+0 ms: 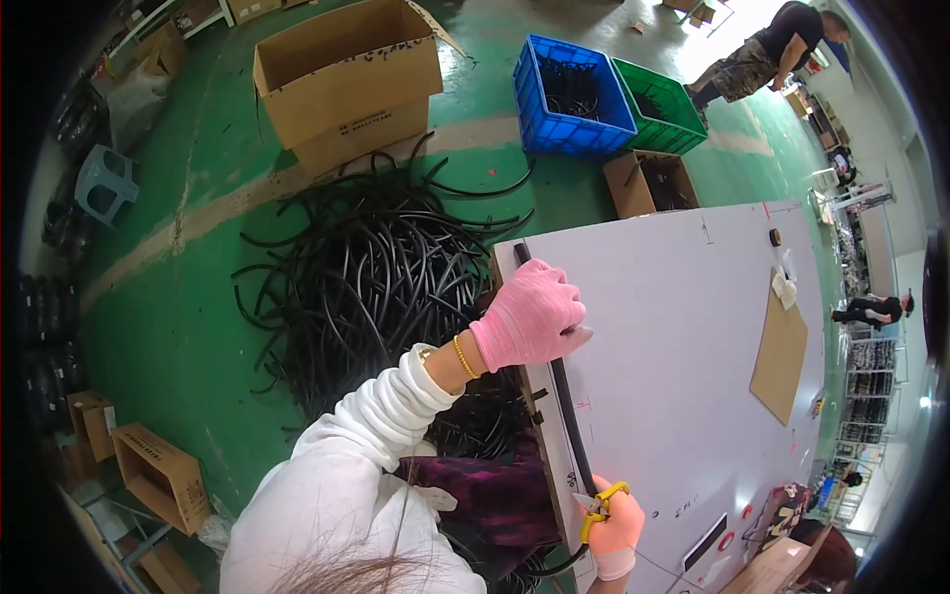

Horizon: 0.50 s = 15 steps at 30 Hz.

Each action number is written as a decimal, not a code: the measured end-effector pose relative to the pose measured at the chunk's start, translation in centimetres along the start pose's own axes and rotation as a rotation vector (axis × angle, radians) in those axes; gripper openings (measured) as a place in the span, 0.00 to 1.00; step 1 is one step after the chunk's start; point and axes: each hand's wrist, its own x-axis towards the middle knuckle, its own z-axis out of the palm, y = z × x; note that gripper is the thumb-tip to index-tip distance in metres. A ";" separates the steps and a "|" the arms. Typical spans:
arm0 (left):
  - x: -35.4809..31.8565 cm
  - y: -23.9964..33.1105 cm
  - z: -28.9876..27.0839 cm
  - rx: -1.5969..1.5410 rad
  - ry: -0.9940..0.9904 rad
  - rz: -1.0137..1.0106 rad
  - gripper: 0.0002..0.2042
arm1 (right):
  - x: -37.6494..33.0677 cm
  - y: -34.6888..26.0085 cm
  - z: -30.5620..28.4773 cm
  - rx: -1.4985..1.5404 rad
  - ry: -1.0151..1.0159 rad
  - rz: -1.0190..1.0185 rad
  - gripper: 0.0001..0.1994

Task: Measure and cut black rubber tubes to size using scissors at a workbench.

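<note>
A black rubber tube point(571, 421) lies along the left edge of the white tabletop point(683, 346). My left hand point(534, 315), in a pink glove, is closed round its far part, with a short end sticking out beyond the fist. At the near part of the tube, my right hand point(616, 525), also gloved, grips yellow-handled scissors point(597, 505). The scissor blades point left and lie against or across the tube; whether they cut into it cannot be made out. Past the scissors the tube curves down off the table edge.
Left of the table a large heap of black tubes point(381, 267) covers the green floor. Beyond stand a big cardboard box point(346, 99), a blue crate point(579, 129) and a green crate point(663, 129). Brown cardboard point(780, 356) and a black tape roll point(775, 238) lie on the table. A person point(767, 54) stands far right.
</note>
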 end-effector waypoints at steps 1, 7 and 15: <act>0.0 -0.1 0.0 -0.001 0.003 -0.003 0.16 | 0.2 -0.1 -0.1 -0.039 -0.051 0.008 0.25; -0.1 -0.5 0.3 0.037 0.026 -0.026 0.15 | 0.7 -0.3 0.0 -0.072 -0.054 -0.008 0.24; 0.0 -0.4 0.4 0.064 0.055 -0.026 0.14 | 0.7 -0.5 0.1 -0.043 -0.066 0.051 0.21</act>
